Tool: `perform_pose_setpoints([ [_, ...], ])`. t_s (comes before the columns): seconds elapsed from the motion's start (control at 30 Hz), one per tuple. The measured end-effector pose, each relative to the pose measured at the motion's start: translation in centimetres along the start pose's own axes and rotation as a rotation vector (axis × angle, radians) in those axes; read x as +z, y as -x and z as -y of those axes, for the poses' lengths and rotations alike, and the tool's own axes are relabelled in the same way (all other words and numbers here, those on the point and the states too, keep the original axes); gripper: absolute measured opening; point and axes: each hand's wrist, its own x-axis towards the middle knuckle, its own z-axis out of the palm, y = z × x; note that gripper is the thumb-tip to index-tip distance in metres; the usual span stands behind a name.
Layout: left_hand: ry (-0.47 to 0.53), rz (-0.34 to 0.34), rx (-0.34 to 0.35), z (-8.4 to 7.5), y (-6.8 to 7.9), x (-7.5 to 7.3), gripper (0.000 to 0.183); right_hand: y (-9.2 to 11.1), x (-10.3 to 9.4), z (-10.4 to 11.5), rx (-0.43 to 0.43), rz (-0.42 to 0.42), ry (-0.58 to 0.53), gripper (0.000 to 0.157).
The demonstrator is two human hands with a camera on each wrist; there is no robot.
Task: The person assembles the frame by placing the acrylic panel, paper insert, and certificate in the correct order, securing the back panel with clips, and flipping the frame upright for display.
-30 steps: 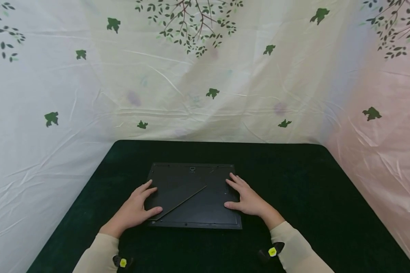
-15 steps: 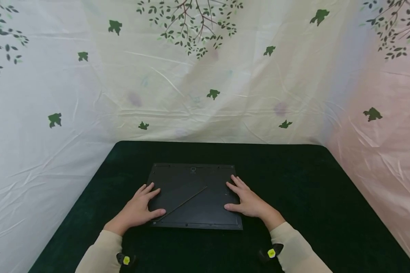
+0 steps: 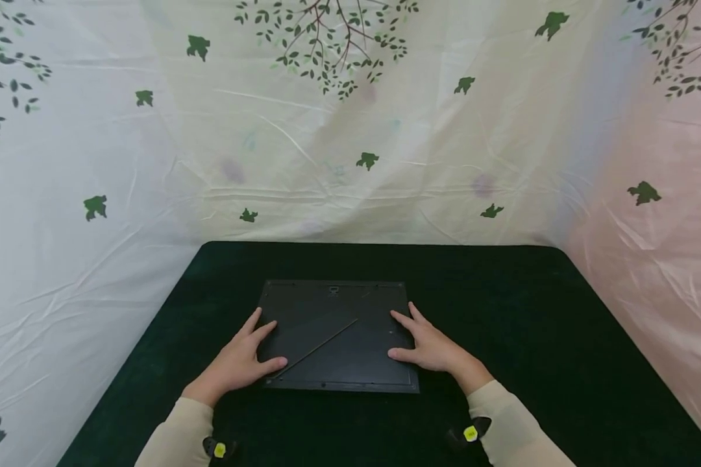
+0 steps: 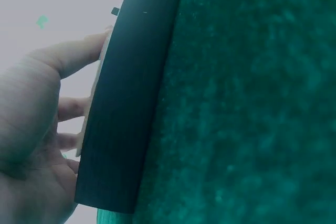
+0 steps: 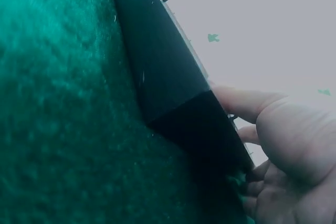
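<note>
A dark picture frame (image 3: pixel 339 344) lies back side up on the table, with a thin diagonal line across its backing and a small hanger at the far edge. My left hand (image 3: pixel 237 361) rests on its left side, thumb and fingers spread over the backing. In the left wrist view, a pale edge of the backing (image 4: pixel 90 98) shows between the fingertips and the deep black frame side (image 4: pixel 126 98). My right hand (image 3: pixel 435 347) touches the right side with spread fingers; in the right wrist view its thumb (image 5: pixel 244 100) lies at the frame's near corner.
The table (image 3: pixel 502 311) has a dark green, velvety cover with rounded far corners. A pale cloth (image 3: pixel 304 143) printed with leaves and branches hangs behind it and along both sides. Each sleeve bears a dark wrist device with a yellow tag.
My left hand has slid slightly right over the backing, and the gap along the diagonal line looks thinner. My right hand stays at its edge with its fingers slightly shifted.
</note>
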Motion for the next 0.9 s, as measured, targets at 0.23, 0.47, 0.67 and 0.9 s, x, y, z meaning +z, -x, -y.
perform_pose_setpoints([
  [0.23,0.04,-0.003,-0.068,-0.1,0.5,0.5,0.09,0.3,-0.1,0.3,-0.02,0.0,0.062,0.083],
  [0.47,0.035,-0.027,-0.08,-0.8,0.0,0.8,0.09,0.5,-0.2,0.5,0.0,-0.019,0.036,0.085],
  [0.67,0.05,-0.025,-0.072,-2.3,-1.0,1.3,0.09,0.6,-1.3,-0.3,0.043,-0.056,0.049,0.092],
  [0.9,0.076,-0.023,-0.07,-4.5,-2.2,2.1,0.086,0.9,-2.8,-1.5,0.098,-0.061,0.04,0.098],
])
